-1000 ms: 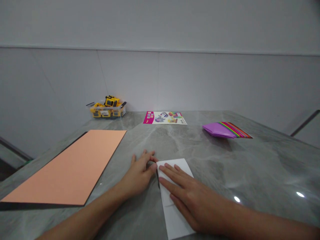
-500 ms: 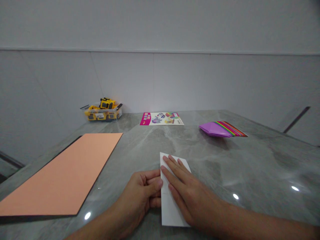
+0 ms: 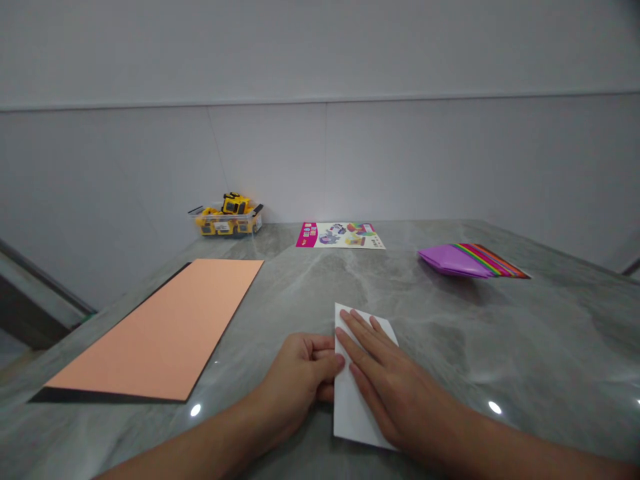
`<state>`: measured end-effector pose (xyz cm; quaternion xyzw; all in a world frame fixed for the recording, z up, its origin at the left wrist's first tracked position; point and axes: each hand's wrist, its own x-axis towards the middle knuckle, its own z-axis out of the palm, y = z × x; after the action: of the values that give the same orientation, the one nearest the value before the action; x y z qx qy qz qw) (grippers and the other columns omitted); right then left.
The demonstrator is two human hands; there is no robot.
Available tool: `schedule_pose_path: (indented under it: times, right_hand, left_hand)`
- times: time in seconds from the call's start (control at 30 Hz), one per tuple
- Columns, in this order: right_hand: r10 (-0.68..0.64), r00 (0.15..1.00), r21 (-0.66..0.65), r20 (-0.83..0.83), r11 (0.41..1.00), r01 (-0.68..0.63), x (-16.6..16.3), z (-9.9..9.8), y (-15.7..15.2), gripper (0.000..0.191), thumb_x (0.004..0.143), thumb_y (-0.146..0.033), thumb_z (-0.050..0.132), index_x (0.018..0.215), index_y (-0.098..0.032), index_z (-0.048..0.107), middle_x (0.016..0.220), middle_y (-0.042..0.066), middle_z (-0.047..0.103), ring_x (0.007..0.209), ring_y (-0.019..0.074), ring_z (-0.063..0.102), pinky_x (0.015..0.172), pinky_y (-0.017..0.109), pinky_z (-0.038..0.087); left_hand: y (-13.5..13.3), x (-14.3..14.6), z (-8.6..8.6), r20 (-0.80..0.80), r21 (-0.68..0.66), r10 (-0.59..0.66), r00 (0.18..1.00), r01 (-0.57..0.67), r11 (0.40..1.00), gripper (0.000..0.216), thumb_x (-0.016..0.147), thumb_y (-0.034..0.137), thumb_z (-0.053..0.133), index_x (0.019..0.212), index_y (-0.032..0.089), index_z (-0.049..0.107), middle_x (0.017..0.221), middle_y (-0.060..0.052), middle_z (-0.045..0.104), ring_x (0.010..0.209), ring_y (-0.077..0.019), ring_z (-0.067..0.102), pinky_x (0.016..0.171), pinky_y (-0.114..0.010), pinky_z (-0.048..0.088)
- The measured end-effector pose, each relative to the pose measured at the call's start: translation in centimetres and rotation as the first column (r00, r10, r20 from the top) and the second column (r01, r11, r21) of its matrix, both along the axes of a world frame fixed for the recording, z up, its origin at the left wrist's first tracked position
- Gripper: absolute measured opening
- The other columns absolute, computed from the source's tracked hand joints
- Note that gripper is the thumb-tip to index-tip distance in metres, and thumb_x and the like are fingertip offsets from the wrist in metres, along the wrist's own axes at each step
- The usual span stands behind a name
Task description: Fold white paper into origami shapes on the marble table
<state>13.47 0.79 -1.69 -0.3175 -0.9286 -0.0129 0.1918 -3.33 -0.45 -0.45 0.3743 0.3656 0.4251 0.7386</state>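
A folded white paper [image 3: 353, 410] lies on the grey marble table [image 3: 525, 333] right in front of me. My right hand [image 3: 387, 380] lies flat on it, fingers stretched out and pointing away to the left. My left hand [image 3: 300, 377] is curled beside the paper's left edge, its thumb pressing against that edge and its fingers tucked under.
A long orange sheet [image 3: 165, 330] on a black backing lies to the left. Against the far wall stand a clear box of yellow toy trucks [image 3: 227, 217] and a printed instruction sheet [image 3: 341, 235]. A purple folded paper on a coloured paper stack [image 3: 467, 260] sits at the right.
My left hand has slid back along the paper's left edge toward me and curled into a fist with the thumb on the edge. The right hand stays flat on the paper.
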Motion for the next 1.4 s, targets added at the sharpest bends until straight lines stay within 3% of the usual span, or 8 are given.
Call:
schedule_pose_path:
  times: [0.23, 0.37, 0.47, 0.57, 0.7, 0.87, 1.4]
  right_hand:
    - [-0.032, 0.999, 0.053, 0.026, 0.998, 0.03, -0.1, 0.1, 0.3, 0.047, 0.092, -0.014, 0.034, 0.138, -0.007, 0.037, 0.148, 0.017, 0.026, 0.139, 0.026, 0.018, 0.11, 0.049, 0.029]
    - [-0.103, 0.994, 0.154, 0.047, 0.984, 0.094, -0.1, 0.2, 0.9, 0.044, 0.093, -0.016, 0.033, 0.135, -0.008, 0.042, 0.147, 0.017, 0.029, 0.137, 0.0283, 0.024, 0.108, 0.053, 0.03]
    - [-0.193, 0.981, 0.272, 0.032, 0.946, 0.177, 0.3, 0.3, 1.9, 0.043, 0.093, -0.018, 0.033, 0.132, -0.006, 0.045, 0.144, 0.018, 0.034, 0.135, 0.0314, 0.028, 0.106, 0.059, 0.027]
    - [-0.295, 0.955, 0.372, -0.019, 0.885, 0.28, 1.1, 0.4, 3.0, 0.042, 0.093, -0.018, 0.032, 0.13, -0.004, 0.046, 0.142, 0.019, 0.037, 0.134, 0.0335, 0.029, 0.106, 0.065, 0.017]
    - [-0.375, 0.927, 0.393, -0.022, 0.849, 0.353, 2.3, 0.1, 4.1, 0.043, 0.093, -0.019, 0.032, 0.13, -0.004, 0.047, 0.142, 0.019, 0.038, 0.133, 0.0331, 0.032, 0.105, 0.066, 0.012]
    - [-0.33, 0.944, 0.354, 0.032, 0.887, 0.298, 2.7, 0.0, 4.0, 0.045, 0.092, -0.024, 0.035, 0.132, -0.004, 0.044, 0.142, 0.018, 0.039, 0.134, 0.0321, 0.03, 0.107, 0.061, 0.02]
    - [-0.184, 0.982, 0.304, 0.032, 0.938, 0.166, 2.1, -0.4, 3.6, 0.045, 0.092, -0.021, 0.038, 0.134, -0.006, 0.041, 0.143, 0.016, 0.037, 0.136, 0.0298, 0.025, 0.107, 0.059, 0.025]
  left_hand:
    - [0.1, -0.1, -0.2, -0.029, 0.024, 0.012, 0.999, -0.012, 1.0, 0.016, 0.072, 0.022, 0.068, 0.081, 0.008, 0.069, 0.06, -0.003, 0.063, 0.056, -0.0141, 0.06, 0.06, -0.027, 0.047]
    - [1.5, 0.0, -0.1, -0.033, 0.056, 0.007, 0.999, -0.005, 0.998, 0.017, 0.068, 0.02, 0.07, 0.081, 0.008, 0.069, 0.058, -0.001, 0.06, 0.053, -0.0114, 0.058, 0.058, -0.025, 0.046]
    - [4.4, 0.7, 0.0, -0.053, 0.105, -0.018, 0.998, 0.024, 0.994, 0.018, 0.064, 0.018, 0.072, 0.077, 0.006, 0.069, 0.058, -0.003, 0.061, 0.053, -0.0138, 0.059, 0.058, -0.027, 0.048]
    - [8.4, 2.2, -0.2, -0.031, 0.16, 0.043, 0.999, -0.037, 0.986, 0.014, 0.062, 0.012, 0.07, 0.074, 0.007, 0.069, 0.058, -0.001, 0.062, 0.05, -0.011, 0.057, 0.055, -0.025, 0.047]
    - [12.2, 4.2, -1.1, 0.02, 0.186, 0.136, 0.991, -0.137, 0.973, 0.012, 0.064, 0.008, 0.064, 0.075, 0.008, 0.068, 0.064, -0.004, 0.066, 0.053, -0.0119, 0.059, 0.055, -0.024, 0.047]
    - [12.9, 4.2, -1.9, 0.063, 0.169, 0.164, 0.984, -0.173, 0.97, 0.013, 0.064, 0.002, 0.058, 0.072, 0.006, 0.067, 0.066, -0.009, 0.069, 0.053, -0.0145, 0.061, 0.052, -0.025, 0.049]
    - [13.5, 3.5, -2.2, 0.108, 0.176, 0.176, 0.978, -0.193, 0.965, 0.01, 0.065, 0.003, 0.061, 0.072, 0.006, 0.067, 0.068, -0.009, 0.069, 0.056, -0.0146, 0.063, 0.057, -0.026, 0.05]
